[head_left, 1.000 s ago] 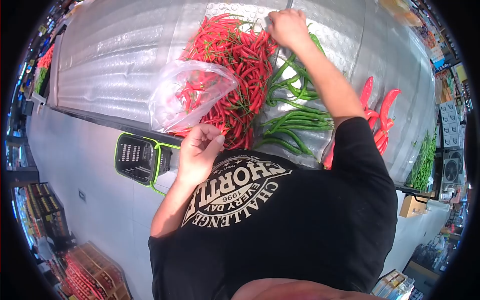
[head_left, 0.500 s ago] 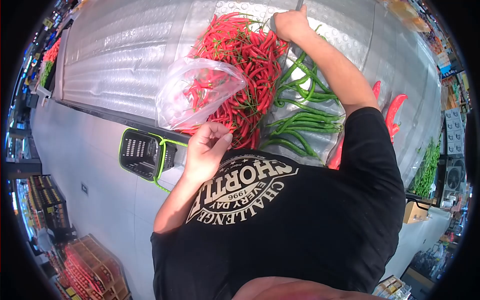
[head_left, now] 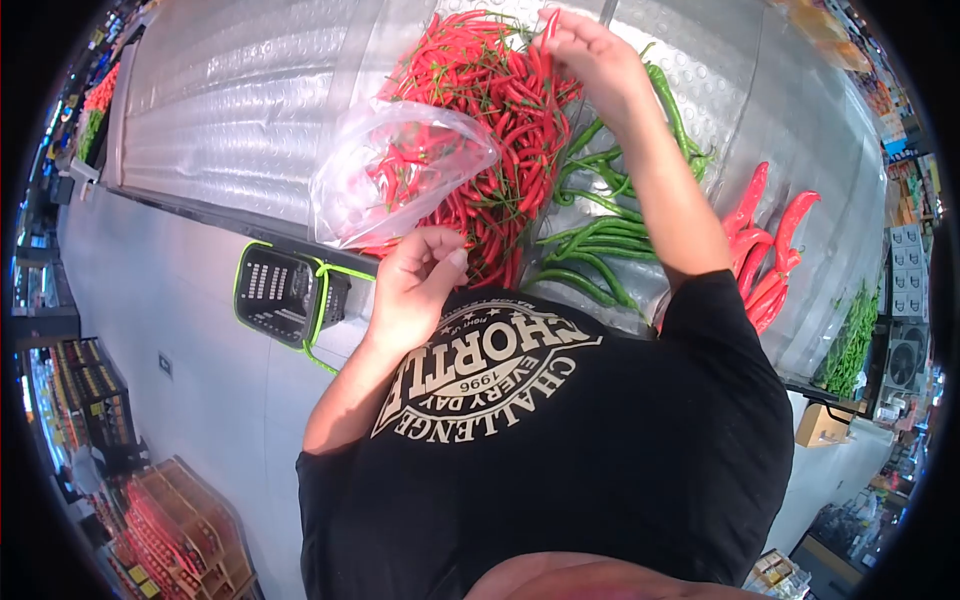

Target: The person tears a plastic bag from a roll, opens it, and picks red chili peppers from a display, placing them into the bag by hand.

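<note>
My right hand is at the far right edge of a big heap of red chili peppers, its fingers closed on a long red chili pepper. Beside the near left side of the heap is my left hand, fingers curled and thumb pressed in. What it pinches, if anything, is hidden; a small red tip shows by the thumb. A clear plastic bag lies just beyond my left hand, mouth open, with red chili peppers in it. Long green chili peppers lie under and beside my right forearm.
The display counter has a dimpled silvery lining. Larger red peppers lie at right, with small green chili peppers beyond. A black shopping basket with green trim stands at the counter's near left edge. Stacked crates are at lower left.
My right hand has drawn back slightly, turned over, and now holds up a red chili pepper. My left hand has barely shifted. More of the larger red peppers show.
</note>
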